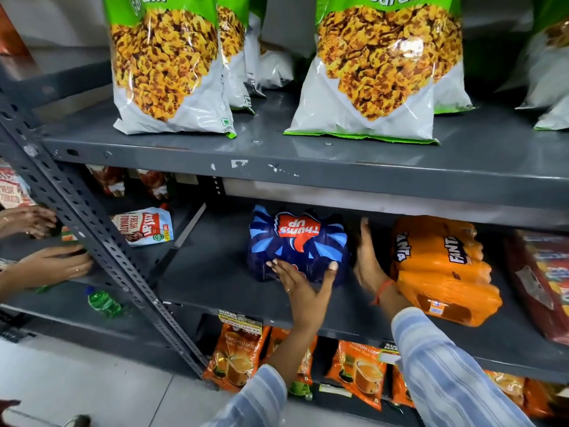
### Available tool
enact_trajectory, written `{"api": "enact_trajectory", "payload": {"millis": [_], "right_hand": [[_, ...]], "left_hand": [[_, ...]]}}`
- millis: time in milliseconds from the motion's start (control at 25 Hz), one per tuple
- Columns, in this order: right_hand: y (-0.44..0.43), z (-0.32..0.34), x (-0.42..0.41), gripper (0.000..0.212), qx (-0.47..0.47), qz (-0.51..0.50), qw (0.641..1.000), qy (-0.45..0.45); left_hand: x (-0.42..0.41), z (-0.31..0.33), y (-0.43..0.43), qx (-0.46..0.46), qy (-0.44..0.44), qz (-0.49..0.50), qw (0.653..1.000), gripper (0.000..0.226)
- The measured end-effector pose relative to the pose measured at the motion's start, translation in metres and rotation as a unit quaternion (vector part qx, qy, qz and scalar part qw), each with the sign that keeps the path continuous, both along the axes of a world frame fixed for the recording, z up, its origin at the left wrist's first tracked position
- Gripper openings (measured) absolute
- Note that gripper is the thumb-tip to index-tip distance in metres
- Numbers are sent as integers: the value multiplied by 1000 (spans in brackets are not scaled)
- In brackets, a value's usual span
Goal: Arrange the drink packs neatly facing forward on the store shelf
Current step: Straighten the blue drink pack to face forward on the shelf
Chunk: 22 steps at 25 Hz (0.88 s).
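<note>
A dark blue Thums Up drink pack (pixel 297 241) lies on the middle grey shelf (pixel 215 282) with its logo upside down. My left hand (pixel 303 280) is spread against its front lower edge, fingers apart. My right hand (pixel 368 257) is flat and upright in the gap between the blue pack's right side and an orange Fanta pack (pixel 443 269), which lies tilted on the shelf. Neither hand grips a pack.
Large snack bags (pixel 166 66) stand on the upper shelf. A red pack (pixel 545 282) lies right of the Fanta. Orange tea pouches (pixel 237 355) fill the lower shelf. Another person's hands (pixel 52 263) work left of the slanted upright (pixel 101 251), near a ketchup pouch (pixel 144 226) and green bottle (pixel 103 302).
</note>
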State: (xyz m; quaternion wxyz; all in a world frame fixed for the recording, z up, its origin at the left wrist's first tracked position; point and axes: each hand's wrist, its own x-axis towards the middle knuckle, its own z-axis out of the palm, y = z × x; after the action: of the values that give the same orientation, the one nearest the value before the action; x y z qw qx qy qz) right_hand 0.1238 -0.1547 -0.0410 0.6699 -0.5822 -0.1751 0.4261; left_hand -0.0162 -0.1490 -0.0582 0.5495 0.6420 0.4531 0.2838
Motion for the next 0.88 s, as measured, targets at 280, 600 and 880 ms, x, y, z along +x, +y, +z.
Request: {"api": "enact_trajectory", "payload": {"millis": [280, 600, 880], "right_hand": [[-23, -18, -18, 52, -37, -117, 985, -121], [-43, -19, -79, 24, 53, -141, 974, -170], [-29, -16, -101, 32, 60, -11, 978, -201]], "left_hand": [[-14, 9, 43, -17, 10, -51, 998, 128], [-51, -5, 77, -26, -45, -80, 995, 59], [-47, 10, 55, 23, -49, 69, 996, 82]]}}
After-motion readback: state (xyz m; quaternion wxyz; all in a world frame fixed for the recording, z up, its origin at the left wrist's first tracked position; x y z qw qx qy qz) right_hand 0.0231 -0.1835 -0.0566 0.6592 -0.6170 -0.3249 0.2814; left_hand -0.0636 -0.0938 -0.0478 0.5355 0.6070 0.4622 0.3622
